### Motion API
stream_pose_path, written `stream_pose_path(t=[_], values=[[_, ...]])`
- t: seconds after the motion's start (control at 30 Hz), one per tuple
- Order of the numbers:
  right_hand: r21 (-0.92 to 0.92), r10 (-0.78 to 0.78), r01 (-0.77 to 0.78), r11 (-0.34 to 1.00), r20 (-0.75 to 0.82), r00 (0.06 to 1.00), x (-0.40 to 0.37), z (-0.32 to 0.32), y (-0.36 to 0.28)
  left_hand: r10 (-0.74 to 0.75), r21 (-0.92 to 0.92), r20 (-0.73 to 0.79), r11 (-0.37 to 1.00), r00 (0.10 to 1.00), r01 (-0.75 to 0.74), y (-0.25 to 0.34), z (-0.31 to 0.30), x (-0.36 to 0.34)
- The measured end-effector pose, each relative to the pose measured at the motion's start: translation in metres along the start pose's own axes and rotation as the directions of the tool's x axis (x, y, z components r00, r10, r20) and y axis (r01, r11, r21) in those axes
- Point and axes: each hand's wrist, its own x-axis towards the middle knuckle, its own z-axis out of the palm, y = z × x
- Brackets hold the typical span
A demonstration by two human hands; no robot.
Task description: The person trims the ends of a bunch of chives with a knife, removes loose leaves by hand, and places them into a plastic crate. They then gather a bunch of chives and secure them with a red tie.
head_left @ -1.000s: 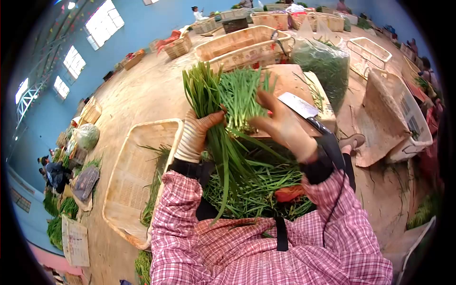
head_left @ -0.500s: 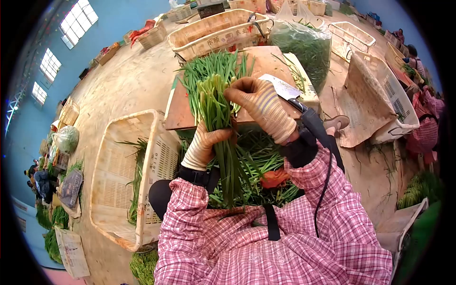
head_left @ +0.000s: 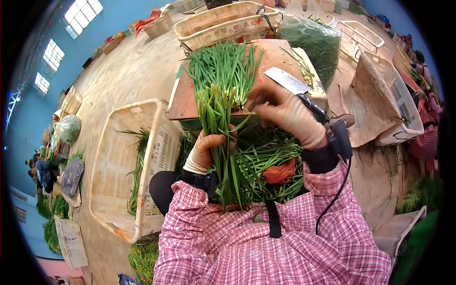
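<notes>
My gloved left hand [head_left: 208,151] is wrapped round an upright bunch of garlic chives [head_left: 219,107], its pale ends pointing up and its leaves hanging down. To its right is my gloved right hand [head_left: 285,114], its curled fingers smeared by motion and apart from the bunch; whether a thin leaf is in them I cannot make out. More chives [head_left: 225,64] lie spread on the brown board [head_left: 273,50] in front of me. A wide-bladed knife [head_left: 287,80] with a dark handle rests at the board's right side. Loose green leaves [head_left: 261,154] fill the space below my hands, with an orange-red cloth [head_left: 279,172] among them.
A crate [head_left: 102,175] holding some leaves stands on my left. Another crate [head_left: 223,33] and a clear bag of greens [head_left: 308,42] are beyond the board. To the right, a brown sheet [head_left: 370,99] leans against a crate [head_left: 411,107]. Other people sit at far right.
My right hand has moved away from the top of the bunch, to the right and down. My left hand still grips the chives. The view has shifted slightly.
</notes>
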Motion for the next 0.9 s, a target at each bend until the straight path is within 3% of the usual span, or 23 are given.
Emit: stream_pose_path(t=[0.03, 0.07, 0.17, 0.2, 0.3, 0.33, 0.47, 0.6, 0.7, 0.8, 0.9], values=[[-0.285, -0.18, 0.182, 0.941, 0.034, 0.983, 0.002, 0.004, 0.031, 0.004, -0.016, -0.003, 1.0, 1.0, -0.004, -0.002, 0.0, -0.001], [-0.292, -0.117, 0.104, 0.951, -0.028, 0.993, -0.002, 0.015, 0.017, 0.004, -0.029, 0.0, 1.0, 1.0, -0.004, -0.004, 0.002, -0.001], [-0.044, 0.272, -0.281, 0.959, -0.158, 0.949, 0.006, 0.037, -0.017, 0.02, -0.03, -0.019, 0.999, 1.0, -0.02, -0.003, 0.021, -0.001], [-0.044, 0.216, -0.23, 0.972, -0.206, 0.954, 0.01, 0.043, -0.007, 0.015, -0.021, -0.026, 1.0, 1.0, -0.016, -0.003, 0.025, -0.002], [-0.098, 0.183, -0.198, 0.975, -0.144, 0.972, 0.02, 0.042, 0.002, 0.001, 0.009, 0.014, 1.0, 1.0, -0.001, -0.003, 0.023, -0.002], [-0.015, 0.299, -0.303, 0.953, -0.115, 0.947, 0.021, 0.039, -0.007, -0.004, 0.015, 0.038, 1.0, 0.999, 0.004, -0.003, 0.021, -0.001], [0.212, 0.254, -0.223, 0.952, -0.133, 0.958, 0.021, 0.035, 0.013, -0.029, 0.017, 0.022, 0.999, 0.999, 0.029, -0.007, 0.014, -0.002], [-0.043, 0.173, -0.177, 0.983, -0.078, 0.982, 0.017, 0.042, 0.018, -0.016, 0.007, 0.033, 1.0, 0.999, 0.015, -0.013, 0.014, -0.001], [-0.057, 0.2, -0.204, 0.977, -0.07, 0.977, 0.016, 0.042, 0.017, -0.016, 0.007, 0.059, 1.0, 0.998, 0.015, -0.012, 0.012, 0.0], [0.157, 0.298, -0.275, 0.948, -0.15, 0.943, 0.017, 0.038, 0.015, -0.032, 0.026, 0.02, 0.999, 0.999, 0.031, -0.014, 0.012, -0.002], [0.031, 0.292, -0.291, 0.956, -0.132, 0.947, 0.017, 0.038, 0.007, -0.055, 0.078, 0.015, 0.995, 0.998, 0.054, -0.015, 0.009, -0.001]])
